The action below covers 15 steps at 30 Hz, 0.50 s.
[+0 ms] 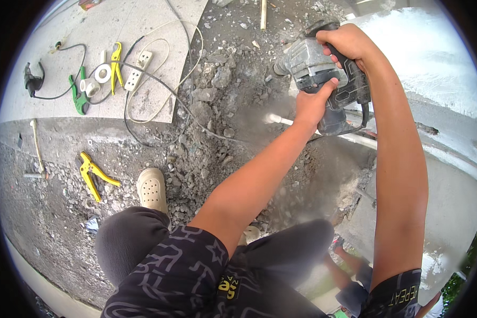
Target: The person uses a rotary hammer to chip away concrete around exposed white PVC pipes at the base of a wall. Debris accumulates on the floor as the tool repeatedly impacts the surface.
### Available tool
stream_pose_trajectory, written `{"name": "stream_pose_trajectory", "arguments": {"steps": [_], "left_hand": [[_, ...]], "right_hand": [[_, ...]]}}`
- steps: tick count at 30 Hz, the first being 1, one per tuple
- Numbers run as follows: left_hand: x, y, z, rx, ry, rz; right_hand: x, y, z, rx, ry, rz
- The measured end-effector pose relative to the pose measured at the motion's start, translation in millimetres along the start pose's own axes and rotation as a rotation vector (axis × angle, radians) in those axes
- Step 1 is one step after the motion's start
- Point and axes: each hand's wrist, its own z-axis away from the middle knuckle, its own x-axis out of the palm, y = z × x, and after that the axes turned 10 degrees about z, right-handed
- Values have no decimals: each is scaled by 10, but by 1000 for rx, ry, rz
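Observation:
A grey-and-black rotary hammer (312, 59) lies on its side in the upper right, its nose towards the rubble by the wall. My right hand (348, 43) is wrapped around its black rear handle. Lower on the tool, my left hand (314, 101) grips the body, thumb uppermost. The bit is not clearly visible. A white plastic pipe (357, 139) runs below the tool and behind my left wrist. Haze like dust blurs the broken ground (302, 183) under my forearms.
A power strip (139, 70), yellow pliers-like cutter (116, 67), green pipe cutter (78, 93) and tape roll (103, 73) lie on a pale board (151, 24). A black cable (206, 131) crosses the rubble. Another yellow cutter (91, 175) lies near my clog (152, 187). Another person's legs (342, 266) show lower right.

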Motion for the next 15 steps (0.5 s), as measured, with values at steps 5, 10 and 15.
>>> {"name": "stream_pose_trajectory", "arguments": {"steps": [5, 10, 15], "left_hand": [[-166, -94, 43, -36, -29, -157], [-294, -269, 114, -69, -5, -244], [-361, -380, 190, -62, 16, -288]], "right_hand": [[116, 228, 116, 9, 69, -148], [206, 546, 52, -13, -63, -108], [379, 791, 135, -63, 11, -261]]}}
